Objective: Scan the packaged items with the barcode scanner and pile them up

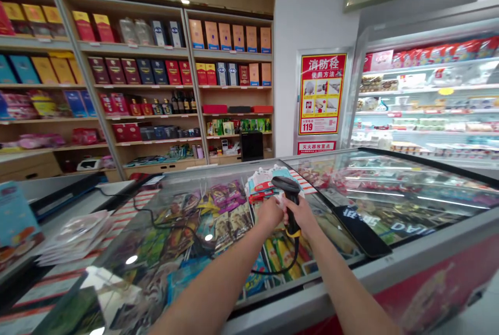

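Note:
My right hand (pixel 298 211) is wrapped round the handle of a black corded barcode scanner (pixel 286 185), held above the glass lid of a chest freezer (pixel 237 319). Right beside it, my left hand (pixel 272 211) is closed at the near edge of a pile of white, blue and red packages (pixel 265 182); its fingertips are too small to show what they pinch. The scanner's black cable (pixel 278 272) loops down and runs left over the glass. Colourful packs lie under the lid.
Stacked flat white packets (pixel 78 236) and a light-blue box (pixel 17 220) are at the left. A black panel (pixel 362 231) lies on the freezer at the right. Shelves of boxes (pixel 142 85) and a lit refrigerated display (pixel 429 85) stand behind.

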`<action>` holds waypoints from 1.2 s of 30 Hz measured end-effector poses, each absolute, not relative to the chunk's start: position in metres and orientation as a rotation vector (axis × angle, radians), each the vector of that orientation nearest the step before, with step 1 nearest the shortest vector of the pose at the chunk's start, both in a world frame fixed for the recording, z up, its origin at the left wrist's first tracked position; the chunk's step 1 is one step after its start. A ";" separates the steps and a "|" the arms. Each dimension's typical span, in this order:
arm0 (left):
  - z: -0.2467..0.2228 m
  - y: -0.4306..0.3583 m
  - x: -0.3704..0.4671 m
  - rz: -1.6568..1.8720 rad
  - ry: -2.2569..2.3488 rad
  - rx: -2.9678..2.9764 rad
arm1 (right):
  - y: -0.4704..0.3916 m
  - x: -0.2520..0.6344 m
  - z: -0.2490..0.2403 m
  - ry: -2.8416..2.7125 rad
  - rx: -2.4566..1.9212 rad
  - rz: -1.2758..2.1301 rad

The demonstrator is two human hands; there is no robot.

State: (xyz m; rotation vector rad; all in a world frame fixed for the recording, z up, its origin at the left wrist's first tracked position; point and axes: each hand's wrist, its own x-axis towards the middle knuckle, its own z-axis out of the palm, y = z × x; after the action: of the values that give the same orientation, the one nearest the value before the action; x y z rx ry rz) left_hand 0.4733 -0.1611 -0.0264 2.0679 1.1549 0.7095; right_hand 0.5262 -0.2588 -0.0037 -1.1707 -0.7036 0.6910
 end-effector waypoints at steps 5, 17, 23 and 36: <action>-0.023 -0.158 0.473 0.707 1.145 2.021 | -0.262 0.528 -0.006 -0.655 -1.177 0.697; -0.029 -0.092 0.415 1.307 1.000 1.588 | -0.245 0.516 0.009 -0.699 -1.175 0.712; -0.045 -0.059 0.378 1.476 1.302 1.341 | -0.218 0.488 0.016 -0.827 -1.232 0.806; -0.049 -0.061 0.381 1.457 1.282 1.382 | -0.224 0.483 -0.009 -0.862 -1.384 0.914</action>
State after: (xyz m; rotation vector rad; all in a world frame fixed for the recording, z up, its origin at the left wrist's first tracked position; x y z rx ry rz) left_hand 0.3812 -0.0608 -0.0489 1.3821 1.2825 1.4566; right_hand 0.4826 -0.2244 -0.0093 -1.3839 -0.8622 0.9141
